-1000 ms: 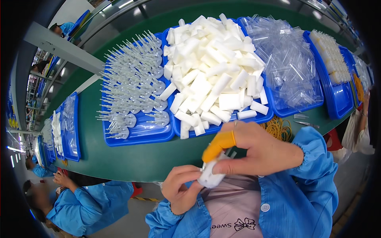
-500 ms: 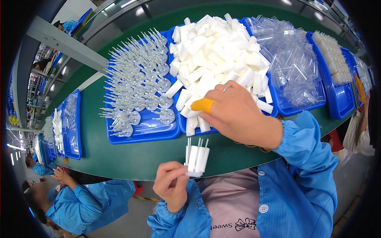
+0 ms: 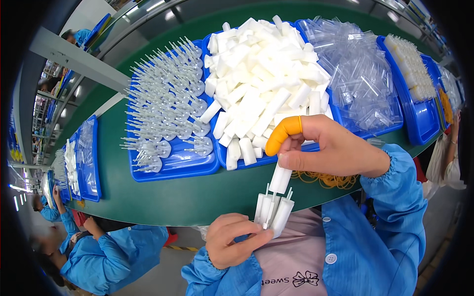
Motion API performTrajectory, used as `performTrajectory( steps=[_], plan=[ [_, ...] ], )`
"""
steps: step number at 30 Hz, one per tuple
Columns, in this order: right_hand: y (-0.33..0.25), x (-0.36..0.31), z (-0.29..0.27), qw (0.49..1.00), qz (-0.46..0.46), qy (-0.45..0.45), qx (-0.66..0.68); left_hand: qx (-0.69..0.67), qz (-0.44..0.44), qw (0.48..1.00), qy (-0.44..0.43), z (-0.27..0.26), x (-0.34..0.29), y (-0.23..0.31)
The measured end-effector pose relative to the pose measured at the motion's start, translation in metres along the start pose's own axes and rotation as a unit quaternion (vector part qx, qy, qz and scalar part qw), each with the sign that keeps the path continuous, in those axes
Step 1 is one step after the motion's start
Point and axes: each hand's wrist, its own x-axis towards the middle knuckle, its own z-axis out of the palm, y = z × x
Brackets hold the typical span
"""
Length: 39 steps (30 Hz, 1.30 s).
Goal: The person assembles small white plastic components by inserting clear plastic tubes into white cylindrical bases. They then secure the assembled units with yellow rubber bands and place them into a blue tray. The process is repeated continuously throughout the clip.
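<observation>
My left hand [image 3: 233,241], fingers closed, grips a pale plastic base with upright prongs; several white foam pieces [image 3: 282,217] are sleeved on the prongs. Just above it, my right hand [image 3: 321,148] pinches one more white foam piece [image 3: 281,180] between thumb and forefinger. An orange finger cot [image 3: 285,132] covers that forefinger. The held foam piece stands nearly upright, its lower end at the prong tips; whether a prong has entered it I cannot tell. Behind my right hand lies a heap of white foam pieces [image 3: 261,74] in a blue tray [image 3: 216,143].
To the left, another blue tray [image 3: 185,167] holds many pronged bases [image 3: 168,98]. Clear plastic tubes [image 3: 355,74] fill a tray on the right. Orange rubber bands [image 3: 326,180] lie near the green table's [image 3: 163,197] front edge. A co-worker in blue [image 3: 108,256] sits at left.
My right hand has come away from the foam heap toward me with a foam piece. My left hand has shifted right, bringing the pronged base beneath it.
</observation>
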Motion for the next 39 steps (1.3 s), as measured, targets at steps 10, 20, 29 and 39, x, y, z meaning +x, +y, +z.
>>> performTrajectory(
  steps=[10, 20, 29, 39],
  plan=[
    [-0.006, -0.012, 0.004, 0.997, 0.038, -0.039, 0.049, 0.021, 0.039, 0.999, 0.007, 0.004, 0.002, 0.004],
    [-0.009, -0.024, -0.003, 0.986, 0.086, -0.093, 0.11, 0.004, 0.077, 0.997, -0.017, 0.006, 0.001, 0.006],
    [-0.018, -0.037, 0.016, 0.995, -0.007, -0.091, -0.038, 0.023, 0.107, 0.994, 0.002, 0.009, 0.004, 0.015],
    [-0.011, -0.05, 0.033, 0.996, -0.055, 0.038, -0.065, -0.008, -0.069, 0.995, 0.067, 0.024, 0.0, 0.014]
  ],
)
